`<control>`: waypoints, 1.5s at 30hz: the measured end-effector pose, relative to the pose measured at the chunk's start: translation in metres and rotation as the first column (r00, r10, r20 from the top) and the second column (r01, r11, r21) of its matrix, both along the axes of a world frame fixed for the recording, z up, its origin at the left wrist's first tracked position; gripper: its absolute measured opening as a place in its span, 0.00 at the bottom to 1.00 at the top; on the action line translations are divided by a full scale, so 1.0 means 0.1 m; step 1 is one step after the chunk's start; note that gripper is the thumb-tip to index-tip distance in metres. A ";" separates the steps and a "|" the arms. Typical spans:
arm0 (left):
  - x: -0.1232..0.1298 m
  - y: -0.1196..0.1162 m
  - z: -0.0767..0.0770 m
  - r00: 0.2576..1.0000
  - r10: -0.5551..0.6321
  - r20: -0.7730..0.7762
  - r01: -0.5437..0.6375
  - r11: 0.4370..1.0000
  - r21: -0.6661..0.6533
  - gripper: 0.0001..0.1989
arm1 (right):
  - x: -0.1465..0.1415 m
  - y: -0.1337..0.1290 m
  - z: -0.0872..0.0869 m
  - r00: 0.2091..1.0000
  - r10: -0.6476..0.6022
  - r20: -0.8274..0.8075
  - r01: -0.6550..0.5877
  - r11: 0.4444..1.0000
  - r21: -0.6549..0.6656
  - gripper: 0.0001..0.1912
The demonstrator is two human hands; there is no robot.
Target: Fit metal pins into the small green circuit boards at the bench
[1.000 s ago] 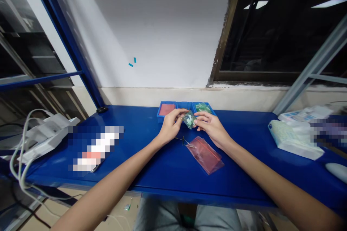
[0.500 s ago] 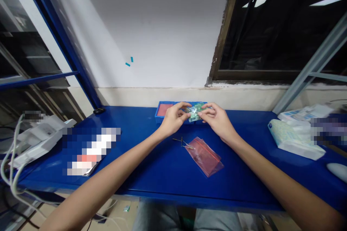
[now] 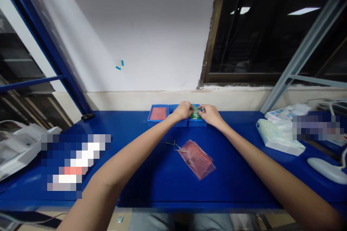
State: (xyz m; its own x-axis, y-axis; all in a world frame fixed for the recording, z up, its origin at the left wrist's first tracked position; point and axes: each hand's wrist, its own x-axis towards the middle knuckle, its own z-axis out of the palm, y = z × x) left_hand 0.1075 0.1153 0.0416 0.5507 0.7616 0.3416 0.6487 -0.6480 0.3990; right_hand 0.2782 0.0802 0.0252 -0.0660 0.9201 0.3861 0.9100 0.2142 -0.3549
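My left hand (image 3: 184, 109) and my right hand (image 3: 211, 114) meet over the right-hand compartment of a row of blue bins (image 3: 197, 123). Between their fingertips is a green circuit board (image 3: 195, 113), shiny and partly covered by the fingers. Both hands have their fingers closed at its edges. How far it sits down inside the bin I cannot tell. Nearer to me on the blue table lie pink zip bags (image 3: 196, 160). Several thin brass-coloured pins (image 3: 175, 145) rest at their upper left corner, partly on the plastic.
Pink bags (image 3: 158, 113) fill the left bin. A tissue pack (image 3: 280, 139) and a white mouse (image 3: 326, 170) are on the right. At left are a blurred-out object (image 3: 81, 158) and a white box with cables (image 3: 24, 144). A wall stands behind the blue table (image 3: 230, 187).
Both hands have moved forward and down with the circuit board, from in front of the bins to the right bin. The view has shifted to the right.
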 end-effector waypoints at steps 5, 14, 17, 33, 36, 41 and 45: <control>0.00 -0.01 -0.05 0.998 -0.006 -0.066 0.006 1.000 0.002 0.11 | 0.00 -0.03 -0.07 1.000 -0.002 0.006 0.002 1.000 0.029 0.12; -0.02 -0.08 -0.04 0.999 0.022 -0.033 -0.020 0.999 0.049 0.13 | 0.02 -0.03 -0.08 1.000 0.013 -0.011 -0.013 0.998 0.066 0.14; -0.04 -0.11 -0.01 0.999 0.041 0.004 -0.042 0.995 0.086 0.15 | 0.03 -0.06 -0.05 0.999 0.019 -0.038 -0.016 0.998 0.068 0.14; -1.34 -1.27 -0.25 0.984 -0.127 0.123 0.120 0.991 0.061 0.10 | -0.77 -1.06 -0.10 0.845 0.535 0.018 -0.535 0.844 0.034 0.10; -1.39 -1.24 -0.41 0.979 -0.091 0.180 0.084 0.995 0.045 0.13 | -0.82 -1.06 -0.22 0.838 0.544 0.042 -0.545 0.838 0.015 0.11; -1.36 -1.23 -0.44 0.977 -0.131 0.166 0.136 0.991 -0.019 0.12 | -0.83 -1.05 -0.24 0.825 0.565 -0.004 -0.565 0.825 0.000 0.10; -1.33 -1.28 -0.46 0.983 -0.143 0.112 0.147 0.989 -0.025 0.06 | -0.85 -1.07 -0.23 0.820 0.567 -0.082 -0.570 0.822 -0.018 0.10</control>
State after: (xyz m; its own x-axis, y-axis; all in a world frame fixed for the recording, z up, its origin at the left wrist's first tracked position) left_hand -0.0252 -0.0129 -0.0048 0.6169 0.6881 0.3821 0.5000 -0.7175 0.4849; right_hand 0.1933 -0.0264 0.0019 -0.5561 0.7422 0.3740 0.6040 0.6700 -0.4316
